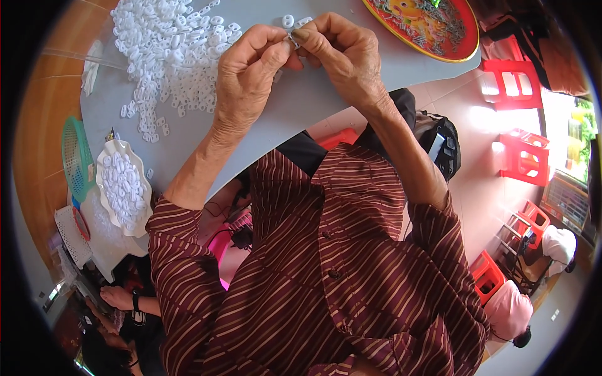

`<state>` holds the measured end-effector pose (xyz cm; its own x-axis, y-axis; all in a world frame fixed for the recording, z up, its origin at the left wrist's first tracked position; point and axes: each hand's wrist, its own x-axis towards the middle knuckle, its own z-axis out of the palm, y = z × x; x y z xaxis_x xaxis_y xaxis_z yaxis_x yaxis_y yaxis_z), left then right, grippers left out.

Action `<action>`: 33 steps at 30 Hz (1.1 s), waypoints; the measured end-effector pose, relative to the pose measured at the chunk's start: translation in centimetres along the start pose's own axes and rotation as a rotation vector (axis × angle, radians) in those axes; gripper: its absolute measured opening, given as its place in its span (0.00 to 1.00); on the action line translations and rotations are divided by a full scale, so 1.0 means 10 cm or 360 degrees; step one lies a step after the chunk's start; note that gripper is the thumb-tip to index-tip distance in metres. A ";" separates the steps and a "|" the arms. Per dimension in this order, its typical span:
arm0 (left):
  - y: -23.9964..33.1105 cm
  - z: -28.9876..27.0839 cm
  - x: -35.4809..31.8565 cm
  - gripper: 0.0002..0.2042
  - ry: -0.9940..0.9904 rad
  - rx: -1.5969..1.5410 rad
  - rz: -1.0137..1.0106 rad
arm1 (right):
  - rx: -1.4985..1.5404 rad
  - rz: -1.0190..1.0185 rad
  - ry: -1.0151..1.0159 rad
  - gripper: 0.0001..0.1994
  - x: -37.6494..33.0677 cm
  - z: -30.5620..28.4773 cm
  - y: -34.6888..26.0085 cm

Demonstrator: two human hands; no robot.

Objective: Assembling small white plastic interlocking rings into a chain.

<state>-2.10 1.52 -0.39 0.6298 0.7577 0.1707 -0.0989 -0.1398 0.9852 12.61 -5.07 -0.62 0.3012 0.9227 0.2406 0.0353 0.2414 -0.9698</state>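
White links (157, 47) lie in a loose heap on the grey table (188, 138). From my end I see the left hand (251, 72) just right of the heap, thumb and forefinger narrowed to a pinch. The right hand (342, 53) meets it at the fingertips, pinching too. Between them I make out one small piece (292, 41), held above the table; the fingers cover most of it, so I cannot tell its shape. Two loose links (288, 20) rest just past the fingertips.

At my upper right, a red tray (469, 44) with a yellow rim carries many thin grey bits (448, 28). On the left, a scalloped dish (119, 146) holds more white pieces (124, 185), just beside a green basket (75, 160). I spot a co-worker's hand (119, 297) at lower left, well apart from the pair I follow. Red stools (514, 84) stand at right, a black bag (448, 147) nearer the table.
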 end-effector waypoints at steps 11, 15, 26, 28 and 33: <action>0.15 -0.08 0.13 0.10 0.0024 0.0363 0.0130 | 0.0045 -0.0075 0.0015 0.09 -0.02 -0.02 0.01; 0.26 -0.25 0.40 0.10 -0.0020 0.1020 0.0019 | 0.0363 0.0115 0.0219 0.09 -0.04 -0.03 -0.05; 0.05 -0.36 0.81 0.11 -0.0817 0.1635 0.0674 | 0.0368 0.0074 0.0302 0.08 -0.03 0.00 0.00; 0.01 -0.36 0.81 0.11 -0.0793 0.1656 0.0688 | 0.0268 0.0059 0.0262 0.08 -0.03 -0.01 0.01; 0.03 -0.36 0.72 0.07 -0.0669 0.1587 0.0677 | 0.0226 0.0001 0.0212 0.09 -0.03 -0.02 0.04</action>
<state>-0.40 9.27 1.21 0.9161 0.2835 0.2833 0.1682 -0.9136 0.3702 12.73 -5.28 -1.07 0.4247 0.8773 0.2236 -0.0966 0.2895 -0.9523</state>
